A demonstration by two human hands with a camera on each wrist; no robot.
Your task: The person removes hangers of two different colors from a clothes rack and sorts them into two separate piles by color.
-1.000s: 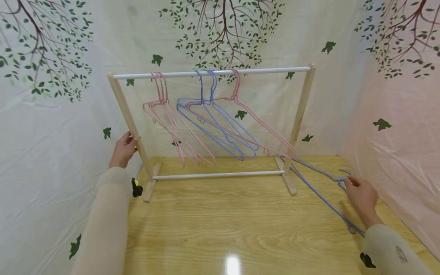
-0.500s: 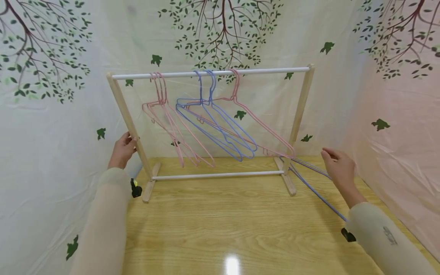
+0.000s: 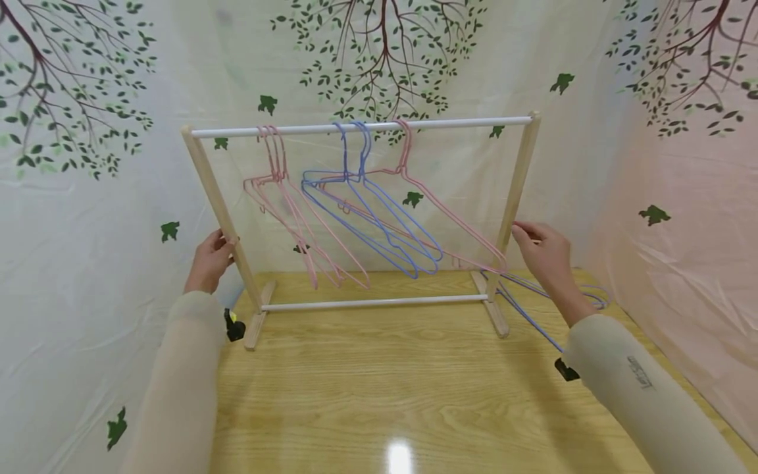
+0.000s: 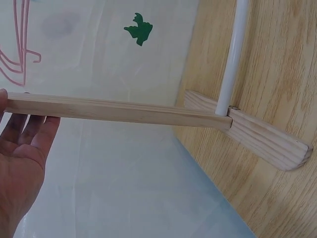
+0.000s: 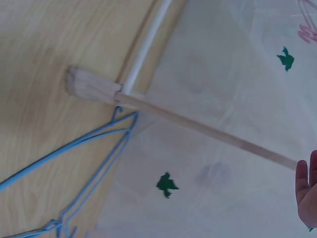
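A small clothes rack with wooden posts and a white top rail (image 3: pixel 444 122) stands on the table. My left hand (image 3: pixel 209 260) grips its left post (image 3: pixel 214 197), with the thumb on one side and the fingers on the other in the left wrist view. My right hand (image 3: pixel 545 253) is at the right post (image 3: pixel 518 184), its fingertips right beside the wood; whether they touch cannot be told. From the rail hang several pink hangers (image 3: pixel 296 210) at left, blue hangers (image 3: pixel 403 217) in the middle and pink hangers (image 3: pixel 456 217) at right.
Loose blue hangers (image 5: pixel 64 151) lie on the wooden table (image 3: pixel 367 382) by the rack's right foot (image 3: pixel 499 321). A lower white bar (image 3: pixel 379 303) joins the two feet. Patterned sheets (image 3: pixel 669 263) hang behind and at both sides.
My right hand has moved up and left from the loose blue hangers to the rack's right post. My left hand stays on the left post, and the hanging hangers keep their places.
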